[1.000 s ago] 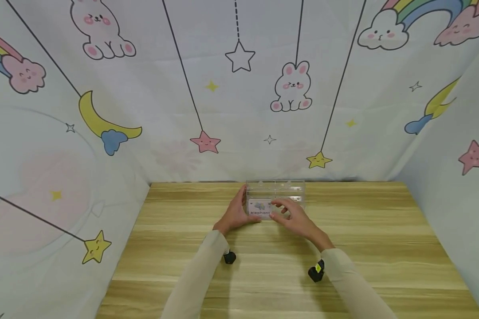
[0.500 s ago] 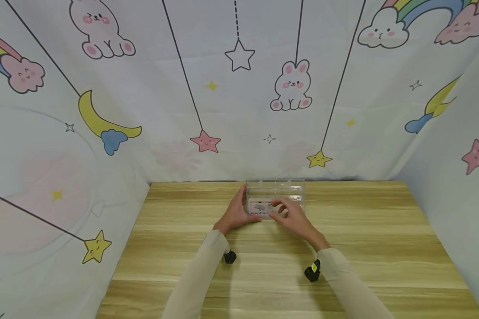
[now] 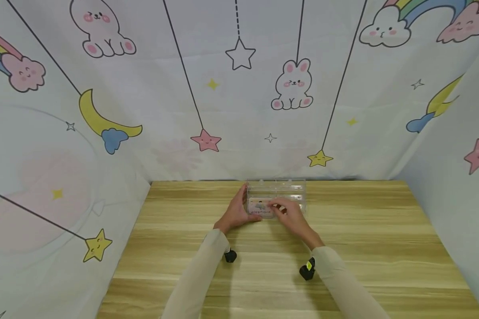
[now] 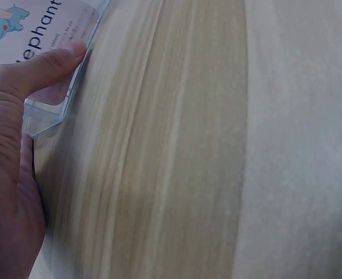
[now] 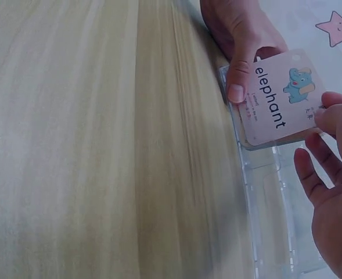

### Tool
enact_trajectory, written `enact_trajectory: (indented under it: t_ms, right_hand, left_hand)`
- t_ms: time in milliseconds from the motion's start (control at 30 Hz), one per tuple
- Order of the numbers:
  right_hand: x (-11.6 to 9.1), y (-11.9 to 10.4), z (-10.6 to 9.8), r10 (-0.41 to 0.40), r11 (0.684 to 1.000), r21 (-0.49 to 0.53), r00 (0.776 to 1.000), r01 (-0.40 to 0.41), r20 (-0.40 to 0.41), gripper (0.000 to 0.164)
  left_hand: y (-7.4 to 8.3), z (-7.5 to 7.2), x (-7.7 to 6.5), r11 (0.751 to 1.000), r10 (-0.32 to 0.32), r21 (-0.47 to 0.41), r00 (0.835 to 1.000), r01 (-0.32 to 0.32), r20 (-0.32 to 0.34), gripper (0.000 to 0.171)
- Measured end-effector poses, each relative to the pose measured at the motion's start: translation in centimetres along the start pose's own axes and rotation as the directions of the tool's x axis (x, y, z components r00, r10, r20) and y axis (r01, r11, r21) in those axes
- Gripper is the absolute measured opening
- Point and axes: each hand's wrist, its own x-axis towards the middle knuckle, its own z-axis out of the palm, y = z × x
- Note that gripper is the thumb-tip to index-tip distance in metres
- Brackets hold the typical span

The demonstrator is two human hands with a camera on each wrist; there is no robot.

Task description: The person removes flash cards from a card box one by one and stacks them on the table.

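At the near left corner of the clear divided case [image 3: 289, 188], the right hand [image 3: 294, 215] pinched the elephant flashcard [image 5: 280, 93], other fingers loosely bent, while the left hand [image 3: 236, 214] gripped the case, its thumb at the card's lower edge possibly making it snag and bend if pulled

Left grip [image 3: 236, 216] clasped; right grip [image 3: 294, 218] pinched.

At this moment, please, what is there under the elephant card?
Beneath the elephant card is the clear plastic box; a thin brownish edge also shows below the card. Whatever else lies there is covered, so I cannot tell.
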Motion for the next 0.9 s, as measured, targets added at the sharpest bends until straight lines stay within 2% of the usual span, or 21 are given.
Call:
enact_trajectory:
  t_ms: [67, 233, 433, 633, 900]
  right_hand:
    - [0.1, -0.1, -0.2, -0.008, 1.000, -0.012, 1.000, 0.008, -0.029, 0.016]
    - [0.3, -0.7, -1.3, -0.012, 1.000, -0.028, 0.996, 0.010, -0.089, 0.019]
    - [0.1, -1.1, -3.2, 0.015, 1.000, -0.019, 0.994, -0.017, -0.111, 0.020]
    - [-1.0, -1.6, -5.4, 0.053, 0.998, 0.025, 0.996, -0.051, -0.074, 0.025]
    - [-3.6, -1.9, -7.4, 0.167, 0.981, 0.092, 0.985, -0.169, 0.029, 0.033]
  left_hand:
    - [0.0, 0.0, 0.1, 1.000, 0.004, -0.008, 1.000, -0.004, 0.000, 0.129]
    - [0.2, 0.0, 0.1, 0.998, -0.061, -0.008, 0.998, 0.061, 0.016, 0.132]
    - [0.5, 0.1, 0.0, 0.995, -0.097, 0.022, 0.995, 0.096, 0.018, 0.134]
    - [0.6, 0.0, -0.1, 0.995, -0.094, 0.024, 0.996, 0.093, 0.014, 0.136]
    - [0.4, 0.1, -0.1, 0.997, -0.080, 0.010, 0.997, 0.079, 0.010, 0.136]
